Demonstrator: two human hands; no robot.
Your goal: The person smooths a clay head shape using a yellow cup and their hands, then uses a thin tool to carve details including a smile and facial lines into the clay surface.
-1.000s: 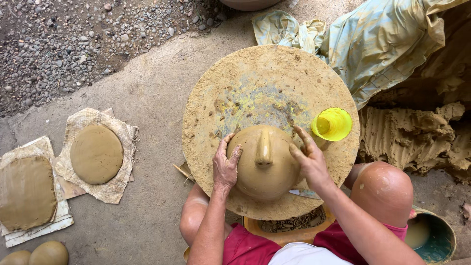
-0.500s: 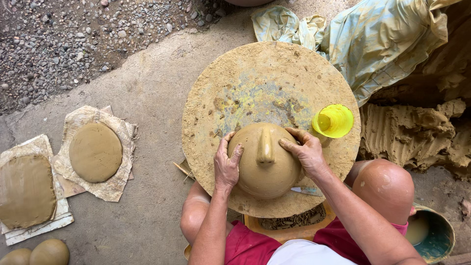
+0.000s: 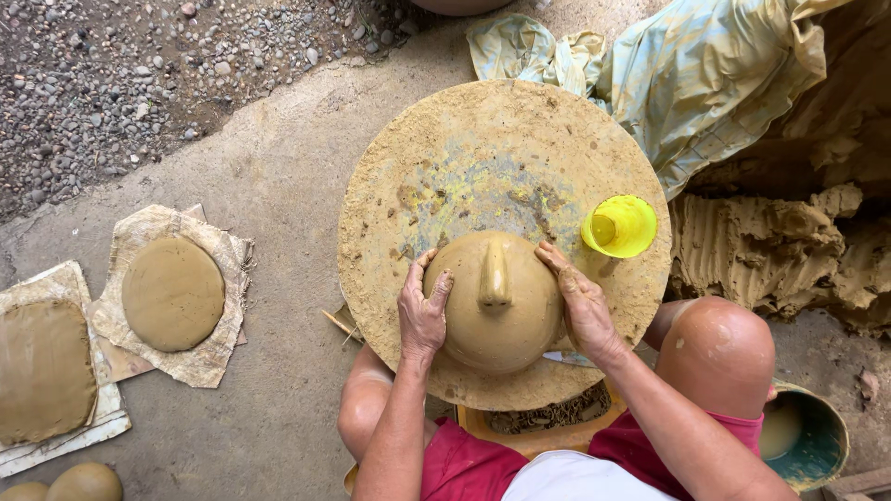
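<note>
- Outdoors on a bare concrete floor (image 3: 278,167) edged with gravel (image 3: 111,83), seen from above: round, clay-crusted wheel board (image 3: 436,167) set low between the potter's bent knees.
- Centred toward the near edge of that board: domed clay form (image 3: 501,325), smooth, damp-looking, with a raised ridge down its top.
- Judged soft and easily dented, fairly heavy for its bulk, slick on the surface; best taken with flat palms low on both flanks, never by the ridge.
- Left hand (image 3: 422,311) spread flat against the left side of the dome, fingers splayed and pointing away, grip open, pressing rather than clasping.
- Right hand (image 3: 580,301) laid likewise along the right side, fingers extended, grip open, cradling the curve; nothing lifted clear of the board.
- Just beyond the right hand, touching nothing but the board: small yellow cup (image 3: 619,225).
- Off to the left on the floor: round clay disc (image 3: 173,292) on a scrap of sacking, squarish clay slab (image 3: 42,366) beside it.
- At right: heap of raw clay (image 3: 770,250) under a pale crumpled cloth (image 3: 705,74); teal bucket (image 3: 821,445) by the right knee.
</note>
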